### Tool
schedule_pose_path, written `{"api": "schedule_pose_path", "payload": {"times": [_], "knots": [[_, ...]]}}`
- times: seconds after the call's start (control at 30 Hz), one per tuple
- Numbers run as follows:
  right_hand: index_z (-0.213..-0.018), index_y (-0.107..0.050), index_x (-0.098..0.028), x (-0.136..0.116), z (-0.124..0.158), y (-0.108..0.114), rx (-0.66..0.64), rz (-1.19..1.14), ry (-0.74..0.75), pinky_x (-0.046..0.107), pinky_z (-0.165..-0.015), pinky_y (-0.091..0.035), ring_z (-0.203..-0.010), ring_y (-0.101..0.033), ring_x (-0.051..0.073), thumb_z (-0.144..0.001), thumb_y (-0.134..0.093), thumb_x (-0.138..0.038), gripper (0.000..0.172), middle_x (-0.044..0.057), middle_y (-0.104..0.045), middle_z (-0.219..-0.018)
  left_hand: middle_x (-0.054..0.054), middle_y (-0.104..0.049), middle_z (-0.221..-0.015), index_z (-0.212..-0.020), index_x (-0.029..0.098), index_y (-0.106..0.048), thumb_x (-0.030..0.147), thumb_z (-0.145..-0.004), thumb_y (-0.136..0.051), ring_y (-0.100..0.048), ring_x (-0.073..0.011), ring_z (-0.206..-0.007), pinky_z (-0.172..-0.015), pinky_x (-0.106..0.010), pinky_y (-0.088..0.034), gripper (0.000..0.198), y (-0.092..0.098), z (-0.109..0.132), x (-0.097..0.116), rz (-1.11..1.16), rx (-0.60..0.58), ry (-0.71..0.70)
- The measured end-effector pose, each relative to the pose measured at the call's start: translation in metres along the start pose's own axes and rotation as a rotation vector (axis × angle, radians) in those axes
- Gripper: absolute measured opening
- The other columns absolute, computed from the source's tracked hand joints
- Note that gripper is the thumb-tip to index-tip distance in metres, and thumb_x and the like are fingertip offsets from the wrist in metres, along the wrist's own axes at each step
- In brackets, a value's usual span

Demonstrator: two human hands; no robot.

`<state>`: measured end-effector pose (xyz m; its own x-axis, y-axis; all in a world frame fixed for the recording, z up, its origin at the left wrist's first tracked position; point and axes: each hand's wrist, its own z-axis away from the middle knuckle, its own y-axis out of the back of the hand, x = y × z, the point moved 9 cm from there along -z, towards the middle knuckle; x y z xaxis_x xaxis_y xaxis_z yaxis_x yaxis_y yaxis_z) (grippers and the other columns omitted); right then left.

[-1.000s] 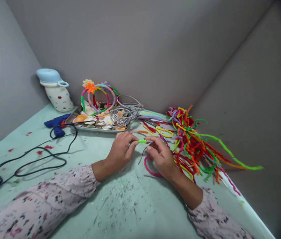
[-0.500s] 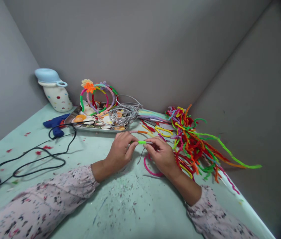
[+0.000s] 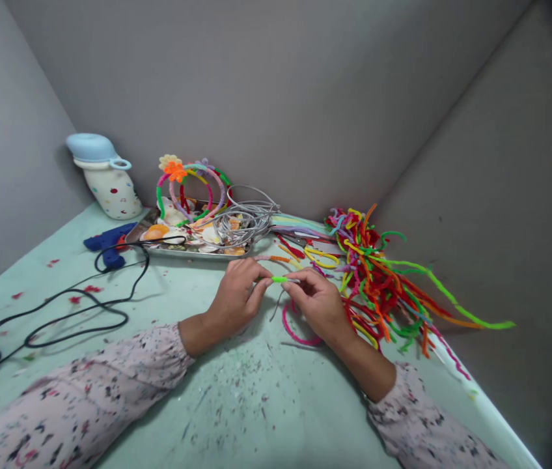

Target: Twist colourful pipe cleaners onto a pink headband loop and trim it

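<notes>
Craft workstation, tucked into a corner of plain grey walls point(image 3: 256, 98). Can't tell if home or workshop. Tells: corded blue glue gun point(image 3: 107, 238) at left of frame, metal tray point(image 3: 202, 255) upper centre-left, flower-topped fuzzy hoops point(image 3: 174, 172) above it, silver wire coil point(image 3: 251, 225) at its right end. Big tangle of bright pipe cleaners point(image 3: 373, 273) right of centre. Red scraps point(image 3: 75, 299) and specks litter the pale green tabletop point(image 3: 256, 417).

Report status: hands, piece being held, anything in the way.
Left hand, right hand: pinching. Green piece: gripped at opposite ends. Pink loop nearby, partly hidden by right hand. Nothing seen blocking.
</notes>
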<state>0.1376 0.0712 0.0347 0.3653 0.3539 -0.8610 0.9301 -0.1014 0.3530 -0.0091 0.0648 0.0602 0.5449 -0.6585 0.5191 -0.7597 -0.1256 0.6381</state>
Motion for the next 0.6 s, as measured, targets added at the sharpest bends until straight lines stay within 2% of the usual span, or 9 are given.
{"api": "schedule_pose_path", "payload": {"times": [0.17, 0.3, 0.6], "knots": [[-0.094, -0.068, -0.021, 0.0029, 0.0, -0.0032, -0.031, -0.03, 0.012, 0.028, -0.067, -0.048, -0.072, -0.059, 0.016, -0.08, -0.065, -0.032, 0.018, 0.003, -0.063, -0.085, -0.003, -0.061, -0.082, -0.086, 0.019, -0.058, 0.026, -0.094, -0.045, -0.054, -0.0189, -0.083, -0.08, -0.036, -0.039, 0.016, 0.0013, -0.0002, -0.002, 0.006, 0.021, 0.001], [-0.093, -0.069, -0.021, 0.0007, 0.0, -0.0013, -0.025, -0.014, 0.024, 0.027, -0.066, -0.047, -0.07, -0.057, 0.015, -0.083, -0.062, -0.03, 0.015, 0.002, -0.063, -0.084, -0.003, -0.06, -0.081, -0.086, 0.019, -0.057, 0.026, -0.094, -0.045, -0.053, -0.0187, -0.083, -0.08, -0.036, -0.038, 0.017, 0.0015, -0.0005, -0.0016, 0.01, 0.02, 0.001], [-0.091, -0.073, -0.021, -0.0007, -0.0013, 0.0026, -0.003, 0.01, 0.01, 0.027, -0.065, -0.048, -0.069, -0.059, 0.015, -0.081, -0.065, -0.029, 0.015, 0.002, -0.066, -0.082, -0.003, -0.06, -0.081, -0.087, 0.019, -0.057, 0.025, -0.094, -0.045, -0.053, -0.0184, -0.083, -0.081, -0.036, -0.038, 0.016, 0.001, -0.0005, -0.001, 0.013, 0.015, -0.004]]}}
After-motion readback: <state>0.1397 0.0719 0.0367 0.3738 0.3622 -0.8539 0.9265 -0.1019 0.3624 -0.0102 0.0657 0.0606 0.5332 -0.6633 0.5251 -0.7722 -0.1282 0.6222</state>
